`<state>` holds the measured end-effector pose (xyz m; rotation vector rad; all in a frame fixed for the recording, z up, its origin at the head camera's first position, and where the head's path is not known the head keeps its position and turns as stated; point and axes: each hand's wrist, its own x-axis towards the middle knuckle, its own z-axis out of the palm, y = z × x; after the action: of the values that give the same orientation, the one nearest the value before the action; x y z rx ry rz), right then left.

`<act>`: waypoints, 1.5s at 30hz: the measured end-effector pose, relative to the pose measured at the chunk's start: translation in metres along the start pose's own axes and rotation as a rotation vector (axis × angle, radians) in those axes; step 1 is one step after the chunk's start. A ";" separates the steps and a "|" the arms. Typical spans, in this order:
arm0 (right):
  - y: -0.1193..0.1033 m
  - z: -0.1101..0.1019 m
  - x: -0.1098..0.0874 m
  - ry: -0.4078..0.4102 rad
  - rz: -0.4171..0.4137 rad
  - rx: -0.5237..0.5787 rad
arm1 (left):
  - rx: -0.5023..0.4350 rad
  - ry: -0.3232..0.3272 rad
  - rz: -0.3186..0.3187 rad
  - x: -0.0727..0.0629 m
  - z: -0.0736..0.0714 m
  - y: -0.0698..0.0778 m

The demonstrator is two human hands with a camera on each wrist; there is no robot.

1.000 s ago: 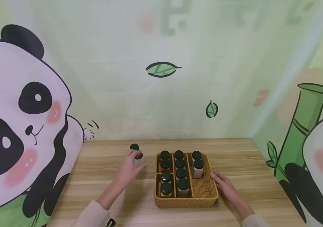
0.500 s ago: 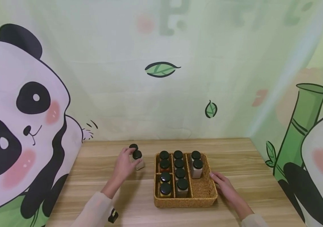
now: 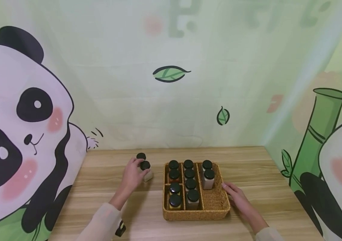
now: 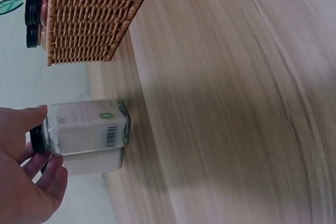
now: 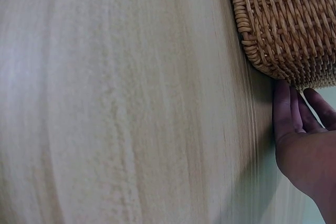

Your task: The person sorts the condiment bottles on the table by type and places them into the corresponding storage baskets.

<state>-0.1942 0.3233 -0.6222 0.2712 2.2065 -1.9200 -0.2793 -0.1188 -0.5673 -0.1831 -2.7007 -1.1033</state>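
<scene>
My left hand (image 3: 132, 175) pinches a clear jar of pale powder (image 3: 148, 175) by its black lid, at the left of the table. In the left wrist view thumb and fingers are on the lid, and the jar (image 4: 86, 125) shows a barcode and a green mark. A second black-lidded jar (image 3: 141, 156) stands just behind it, partly hidden. My right hand (image 3: 239, 197) rests against the right side of the wicker basket (image 3: 196, 215). In the right wrist view its fingers are fairly straight, with the tips at the basket's bottom corner.
Several black-lidded jars stand in the divided basket, among them a pale-filled jar (image 3: 208, 182) in the right compartment, whose front part is bare. A small black object (image 3: 120, 229) shows by the left sleeve. A panda-printed backdrop (image 3: 122, 110) rises behind the wooden table (image 3: 249, 167).
My left hand has drawn slightly left, and the jar in it now leans in the head view, its base to the right. The right hand and basket stay put.
</scene>
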 end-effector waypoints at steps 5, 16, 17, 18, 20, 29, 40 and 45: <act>-0.002 -0.001 -0.002 -0.001 0.002 0.010 | 0.000 0.006 0.025 0.001 0.002 -0.003; -0.002 0.000 0.000 -0.012 -0.001 0.017 | -0.013 0.003 0.056 -0.001 -0.003 -0.005; -0.002 0.000 0.000 -0.013 -0.003 0.015 | -0.016 0.005 0.066 -0.002 -0.006 -0.006; -0.002 0.001 0.000 -0.011 -0.004 0.018 | -0.018 0.003 0.075 -0.003 -0.008 -0.006; -0.002 0.001 0.000 -0.006 -0.004 0.017 | -0.024 -0.008 0.099 -0.003 -0.013 -0.004; -0.002 0.000 -0.001 0.005 0.010 -0.004 | -0.110 -0.107 0.171 -0.006 -0.052 0.037; -0.002 -0.001 -0.002 -0.018 0.021 0.008 | -0.136 -0.196 0.311 -0.024 -0.072 0.114; -0.002 -0.001 -0.001 -0.019 0.021 0.003 | -0.169 -0.252 0.325 -0.033 -0.060 0.142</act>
<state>-0.1936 0.3244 -0.6200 0.2749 2.1799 -1.9074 -0.2106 -0.0616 -0.4379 -0.8078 -2.6480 -1.2745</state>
